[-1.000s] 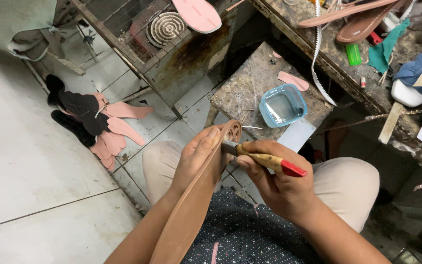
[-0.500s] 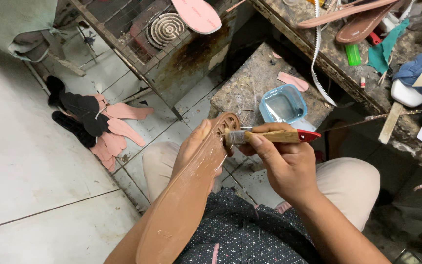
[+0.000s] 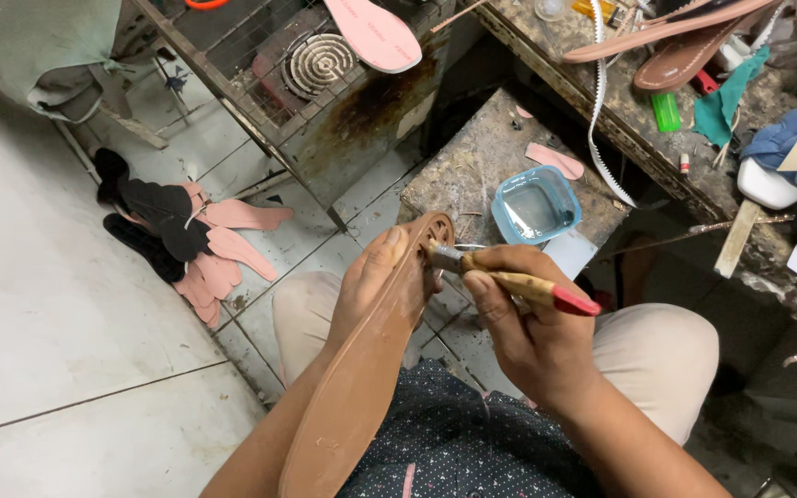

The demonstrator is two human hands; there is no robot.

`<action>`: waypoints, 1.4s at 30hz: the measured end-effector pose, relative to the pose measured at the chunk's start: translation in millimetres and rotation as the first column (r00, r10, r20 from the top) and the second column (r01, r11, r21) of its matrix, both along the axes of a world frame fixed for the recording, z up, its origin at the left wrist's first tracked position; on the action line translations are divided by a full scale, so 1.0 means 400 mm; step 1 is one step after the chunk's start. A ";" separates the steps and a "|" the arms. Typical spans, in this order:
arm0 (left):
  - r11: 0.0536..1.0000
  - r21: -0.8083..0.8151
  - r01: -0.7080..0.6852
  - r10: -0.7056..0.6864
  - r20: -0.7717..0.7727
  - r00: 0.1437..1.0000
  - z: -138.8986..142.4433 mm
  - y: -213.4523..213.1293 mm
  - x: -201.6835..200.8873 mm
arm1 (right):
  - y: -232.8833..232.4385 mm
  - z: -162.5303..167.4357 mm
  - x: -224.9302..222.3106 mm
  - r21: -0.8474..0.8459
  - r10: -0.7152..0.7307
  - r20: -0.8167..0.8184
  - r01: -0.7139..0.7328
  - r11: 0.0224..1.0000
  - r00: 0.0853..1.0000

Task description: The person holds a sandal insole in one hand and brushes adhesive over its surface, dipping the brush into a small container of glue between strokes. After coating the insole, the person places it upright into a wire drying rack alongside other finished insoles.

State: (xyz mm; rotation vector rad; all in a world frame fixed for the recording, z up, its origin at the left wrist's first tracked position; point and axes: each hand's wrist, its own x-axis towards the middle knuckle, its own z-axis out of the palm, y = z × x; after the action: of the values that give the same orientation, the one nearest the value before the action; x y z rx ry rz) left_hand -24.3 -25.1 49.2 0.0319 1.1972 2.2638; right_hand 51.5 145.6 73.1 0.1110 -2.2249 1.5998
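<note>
Left hand (image 3: 382,281) wraps the upper part of a long tan sole (image 3: 362,387), fingers (image 3: 375,254) closed on its edge; the sole runs from the lap up past the left knee, tilted, toe end with cut slots at the top. Right hand (image 3: 532,332) grips a brush (image 3: 518,288) with a wooden handle and red end, fingers closed tight round the handle. The metal ferrule end of the brush sits against the slotted toe of the sole; bristles are hidden, so contact can't be confirmed beyond touching.

Just beyond the toe end, a stone block (image 3: 481,171) carries a clear blue tub (image 3: 535,205) and a small pink cut piece (image 3: 553,160). White slip (image 3: 569,251) lies at the block's near edge.

Upper right: cluttered desk (image 3: 767,249) with a brown sandal sole (image 3: 684,55), green tube (image 3: 666,111), teal cloth (image 3: 726,97), white zigzag strip (image 3: 601,120) hanging over its edge.

Upper left: wire rack (image 3: 260,83) holding a coil burner (image 3: 317,63) and a pink insole (image 3: 375,35). On the tiled floor (image 3: 57,304) left of the knee, a pile of pink and black insole cut-outs (image 3: 191,244), well apart from the hands.
</note>
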 end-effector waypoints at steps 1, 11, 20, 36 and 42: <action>1.000 0.026 -0.015 0.015 0.004 1.000 -0.002 0.002 0.000 | -0.001 0.009 -0.003 0.046 0.011 -0.042 -0.009 0.999 0.999; 0.998 0.048 -0.045 0.045 -0.002 0.999 -0.027 0.005 -0.001 | -0.017 0.050 -0.006 0.163 0.077 -0.130 -0.055 0.985 0.989; 0.994 0.080 -0.070 0.066 0.053 0.996 -0.012 0.005 -0.005 | -0.022 0.066 -0.007 0.226 0.139 -0.133 -0.106 0.968 0.981; 0.982 0.124 -0.143 0.133 0.086 0.987 -0.032 0.013 -0.014 | -0.040 0.105 0.008 0.267 0.251 -0.086 -0.220 0.938 0.964; 0.986 0.044 -0.158 0.146 0.204 0.968 0.007 0.008 0.007 | -0.032 0.115 0.023 0.267 0.268 -0.095 -0.235 0.935 0.959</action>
State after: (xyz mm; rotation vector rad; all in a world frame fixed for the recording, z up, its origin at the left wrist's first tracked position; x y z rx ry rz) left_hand -21.7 -21.9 51.9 -0.2684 1.0574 2.3695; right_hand 60.9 132.8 119.2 0.5788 -2.3758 1.3723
